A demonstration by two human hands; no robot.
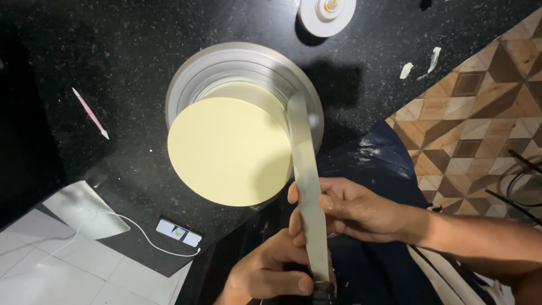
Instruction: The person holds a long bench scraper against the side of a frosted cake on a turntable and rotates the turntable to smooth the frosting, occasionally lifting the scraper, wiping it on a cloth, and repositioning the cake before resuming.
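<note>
At six o'clock, left hand (270, 272) and right hand (353, 210) both clamp the long metal scraper (305, 169) against the cream cake (230, 148).

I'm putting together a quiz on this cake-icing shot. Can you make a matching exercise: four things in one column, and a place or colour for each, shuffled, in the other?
Things:
1. cake
2. metal turntable
3. long metal blade
4. pink-handled tool

Descriptions:
A. lies alone on the black counter, far left
B. pale yellow, smooth round top
C. gripped by the left hand near the handle and the right hand midway
D. grey ring under the cake

Pairs: 1-B, 2-D, 3-C, 4-A
</note>
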